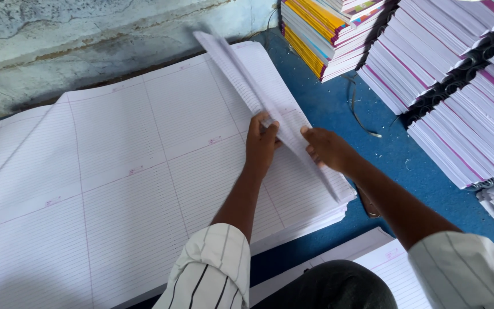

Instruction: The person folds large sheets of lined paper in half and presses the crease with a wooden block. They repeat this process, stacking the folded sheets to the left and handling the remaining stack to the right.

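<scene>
A big stack of large ruled paper sheets (115, 166) lies on the blue surface (338, 103). My left hand (261, 143) and my right hand (328, 149) both grip a bundle of sheets (241, 74) lifted from the stack's right side. The bundle stands on edge, blurred, and runs from the far top down to the stack's near right corner. My left hand holds it from the left, thumb on top. My right hand pinches it from the right.
Piles of bound notebooks with coloured spines (327, 28) and white ruled booklets (458, 86) stand at the far right. More ruled sheets (390, 263) lie by my knee. A pale rough wall (58, 40) runs along the back. A dark strap (361, 114) lies on the blue surface.
</scene>
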